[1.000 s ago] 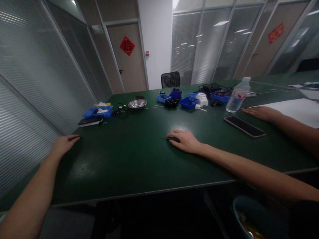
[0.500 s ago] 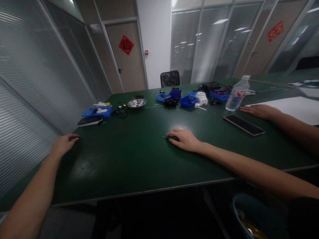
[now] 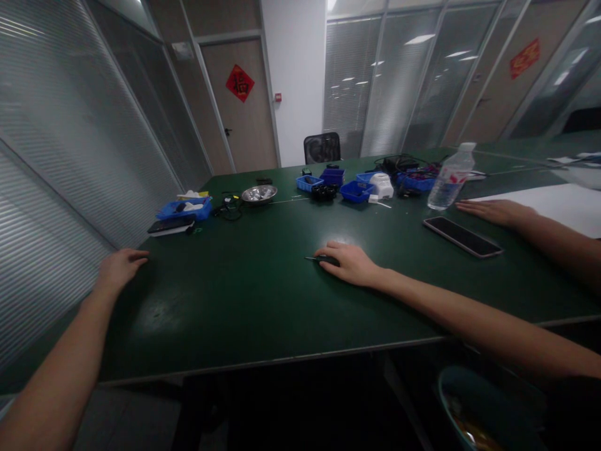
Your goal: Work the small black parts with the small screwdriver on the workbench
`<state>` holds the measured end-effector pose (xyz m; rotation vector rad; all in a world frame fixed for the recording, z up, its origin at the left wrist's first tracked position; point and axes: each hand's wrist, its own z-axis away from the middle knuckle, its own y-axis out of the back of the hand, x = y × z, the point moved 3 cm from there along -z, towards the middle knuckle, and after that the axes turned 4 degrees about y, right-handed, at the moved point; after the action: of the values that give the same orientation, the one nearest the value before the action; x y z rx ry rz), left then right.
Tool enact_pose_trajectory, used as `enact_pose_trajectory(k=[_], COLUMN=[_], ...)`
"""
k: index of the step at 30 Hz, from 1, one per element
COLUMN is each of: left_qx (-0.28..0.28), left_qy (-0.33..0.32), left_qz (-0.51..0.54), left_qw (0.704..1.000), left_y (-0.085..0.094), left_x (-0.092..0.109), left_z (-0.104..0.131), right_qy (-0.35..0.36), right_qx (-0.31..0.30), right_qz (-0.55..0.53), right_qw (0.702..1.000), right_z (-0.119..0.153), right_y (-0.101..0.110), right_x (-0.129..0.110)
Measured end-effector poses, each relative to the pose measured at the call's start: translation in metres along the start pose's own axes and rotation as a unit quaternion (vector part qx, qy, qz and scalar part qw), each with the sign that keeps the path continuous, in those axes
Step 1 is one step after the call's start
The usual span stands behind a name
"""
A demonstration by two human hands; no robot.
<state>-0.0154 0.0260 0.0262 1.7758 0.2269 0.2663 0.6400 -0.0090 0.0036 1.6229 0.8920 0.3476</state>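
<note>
My right hand [image 3: 350, 263] rests on the green table [image 3: 244, 294], its fingers closed over a small screwdriver [image 3: 327, 259]. The tool has a dark handle, mostly covered by the fingers, and a thin metal shaft pointing left. At the table's left edge is my left hand [image 3: 119, 270], with nothing seen in it. Its fingers reach to the right, and the thumb is apart from them.
Another person's hand [image 3: 498, 213] lies flat at the right, beside a water bottle [image 3: 451, 178] and a phone [image 3: 462, 237]. Farther back are a metal bowl [image 3: 260, 195], blue trays [image 3: 357, 191] and a black notebook [image 3: 171, 225]. A bin [image 3: 446, 401] stands below the table.
The view has shifted very slightly. Both my hands stay in place, and the screwdriver remains under my right fingers.
</note>
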Motion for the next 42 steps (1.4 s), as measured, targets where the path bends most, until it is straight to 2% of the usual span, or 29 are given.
enact_pose_trajectory(k=[4, 9, 14, 21, 23, 27, 30, 33, 38, 42], left_qx=[0.013, 0.015, 0.021, -0.006, -0.002, -0.007, -0.017, -0.013, 0.009, 0.005], left_qy=[0.006, 0.015, -0.007, -0.02, -0.002, 0.096, 0.137, 0.153, 0.126, 0.158], left_qz=[-0.003, 0.0, -0.024, -0.027, -0.023, 0.004, 0.052, 0.08, 0.079, 0.106], left_qw=[1.0, 1.0, 0.999, 0.999, 1.0, 0.995, 0.989, 0.985, 0.989, 0.982], left_y=[0.006, 0.005, -0.001, -0.012, -0.014, -0.019, -0.023, -0.027, -0.028, -0.028], left_x=[0.006, 0.003, -0.006, -0.023, -0.025, -0.032, -0.037, -0.04, -0.036, -0.039], left_z=[0.006, 0.005, -0.001, -0.013, -0.017, -0.022, -0.025, -0.027, -0.027, -0.026], right_qy=[0.004, 0.005, 0.005, 0.006, 0.006, 0.006, 0.006, 0.007, 0.011, 0.011], right_qx=[0.001, -0.001, -0.004, -0.002, -0.003, -0.01, -0.01, -0.007, -0.001, -0.002], right_qz=[-0.001, -0.004, -0.008, -0.007, -0.005, -0.003, -0.005, -0.006, -0.005, -0.003], right_qw=[1.0, 1.0, 1.0, 1.0, 1.0, 1.0, 1.0, 1.0, 1.0, 1.0], right_z=[0.0, 0.001, 0.001, 0.001, 0.0, 0.0, 0.0, 0.0, 0.001, 0.001], right_y=[0.0, 0.0, 0.0, 0.002, 0.002, 0.001, 0.0, -0.001, -0.002, -0.002], right_x=[0.001, 0.001, 0.001, -0.001, -0.001, 0.001, 0.002, 0.003, 0.004, 0.003])
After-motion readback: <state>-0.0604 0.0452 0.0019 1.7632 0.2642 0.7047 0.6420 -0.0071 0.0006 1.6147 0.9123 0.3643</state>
